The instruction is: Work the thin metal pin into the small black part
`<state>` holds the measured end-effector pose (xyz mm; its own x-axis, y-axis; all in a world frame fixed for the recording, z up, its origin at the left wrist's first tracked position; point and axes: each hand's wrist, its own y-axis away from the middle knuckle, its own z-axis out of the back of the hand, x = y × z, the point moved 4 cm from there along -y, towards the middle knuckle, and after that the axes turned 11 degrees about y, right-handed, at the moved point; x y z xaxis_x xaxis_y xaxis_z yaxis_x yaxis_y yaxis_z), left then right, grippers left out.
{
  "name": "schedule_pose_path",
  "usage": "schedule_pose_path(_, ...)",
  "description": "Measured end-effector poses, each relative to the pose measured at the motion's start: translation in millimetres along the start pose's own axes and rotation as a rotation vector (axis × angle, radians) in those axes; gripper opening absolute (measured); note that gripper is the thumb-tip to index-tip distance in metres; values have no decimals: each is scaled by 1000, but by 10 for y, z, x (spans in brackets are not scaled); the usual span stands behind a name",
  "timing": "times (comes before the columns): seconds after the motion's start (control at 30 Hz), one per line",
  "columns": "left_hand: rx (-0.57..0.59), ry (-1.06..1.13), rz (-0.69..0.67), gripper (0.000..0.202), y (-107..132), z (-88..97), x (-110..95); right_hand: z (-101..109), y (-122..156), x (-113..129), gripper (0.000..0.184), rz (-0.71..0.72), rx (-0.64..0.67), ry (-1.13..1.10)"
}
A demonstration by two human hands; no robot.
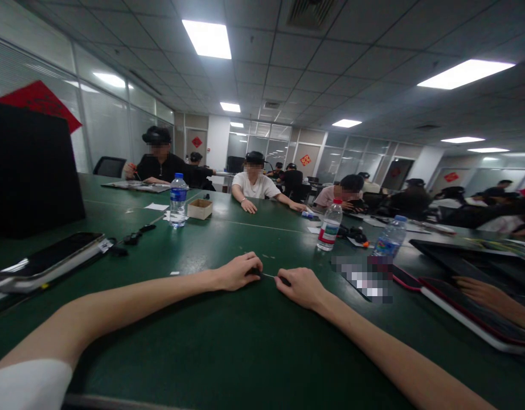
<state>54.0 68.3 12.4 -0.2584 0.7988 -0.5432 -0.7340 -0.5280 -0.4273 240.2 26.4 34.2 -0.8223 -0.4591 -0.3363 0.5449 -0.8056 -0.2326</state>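
A phone (53,257) lay at the far left of the green table (245,341). Further in, the left hand (237,272) was pinched shut on one end of a thin wire (269,275), and the right hand (300,286) pinched the other end, so it ran taut just above the table between them. The step looked like holding the wire stretched; any next move would need both grips kept steady. A water bottle (329,225) stood beyond.

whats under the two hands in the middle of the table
Bare green table. The left hand and right hand pinch a thin wire between them; its ends are hidden by the fingers.
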Motion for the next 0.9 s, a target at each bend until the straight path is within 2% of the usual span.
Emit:
schedule_pose_path(0.43,-14,-43,-28,20,19,13,-63,13,2,-20,38,14,-15,-104)
schedule_pose_path(0.9,21,-55,-10,19,1,-3,-81,40,-7,1,35,6,72,-70)
